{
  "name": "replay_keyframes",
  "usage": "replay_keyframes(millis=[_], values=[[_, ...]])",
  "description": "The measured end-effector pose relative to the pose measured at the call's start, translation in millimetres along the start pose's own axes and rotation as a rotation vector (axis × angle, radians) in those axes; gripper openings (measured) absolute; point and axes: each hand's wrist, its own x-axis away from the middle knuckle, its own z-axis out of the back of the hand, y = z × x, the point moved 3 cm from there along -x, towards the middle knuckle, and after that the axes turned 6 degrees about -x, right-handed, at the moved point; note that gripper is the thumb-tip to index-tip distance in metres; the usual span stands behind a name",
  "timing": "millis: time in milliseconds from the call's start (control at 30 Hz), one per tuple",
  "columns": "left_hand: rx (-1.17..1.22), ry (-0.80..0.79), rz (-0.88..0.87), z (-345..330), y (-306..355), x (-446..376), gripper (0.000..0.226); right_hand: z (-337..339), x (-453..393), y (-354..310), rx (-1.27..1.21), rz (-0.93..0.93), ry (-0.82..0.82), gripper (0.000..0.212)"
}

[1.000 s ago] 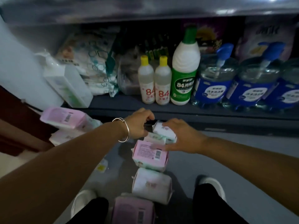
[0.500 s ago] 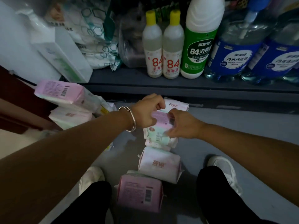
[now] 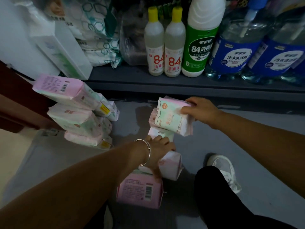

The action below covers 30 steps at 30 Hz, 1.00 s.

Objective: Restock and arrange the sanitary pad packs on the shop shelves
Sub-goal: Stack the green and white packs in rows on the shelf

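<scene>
We count three soft plastic-wrapped pad packs in our right hand [image 3: 202, 111], its fingers curled round the bundle [image 3: 170, 119] above the floor [image 3: 231, 139]. Our left hand [image 3: 159, 150] grips a white pillow-shaped pack [image 3: 171, 164]; a pink pack [image 3: 140, 190] lies just beside it. More packs stack at left [image 3: 74, 109]. Two yellow-capped bottles [image 3: 165, 45] stand on the shelf [image 3: 148, 83].
</scene>
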Motion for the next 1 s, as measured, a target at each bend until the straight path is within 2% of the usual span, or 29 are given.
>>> replay_keyframes(millis=[200, 400, 533, 733, 933, 1000], values=[[0.177, 0.053, 0.002, 9.8, -12.3, 1.3, 0.090, 7.0, -1.8, 4.0, -0.248, -0.106, -0.006, 0.022], [-0.060, -0.011, -0.011, -1.2, -5.0, 3.7, 0.103, 12.5, -0.5, -2.0, -0.530, -0.268, -0.006, 0.020], [0.052, 0.027, 0.012, 16.5, -12.9, 8.4, 0.081, 15.3, 1.6, -5.7, -0.653, -0.316, -0.001, 0.020], [0.039, 0.174, 0.048, 64.7, -39.4, 36.3, 0.086, 31.2, 8.3, -28.9, -0.825, -0.273, -0.029, 0.022], [0.099, 0.366, 0.064, 131.7, -49.9, 80.5, 0.063, 56.1, 26.4, -77.4, -0.907, -0.172, -0.064, 0.022], [0.077, 0.416, 0.061, 154.4, -51.4, 99.0, 0.065, 66.5, 36.4, -99.4, -0.923, -0.116, -0.064, 0.022]])
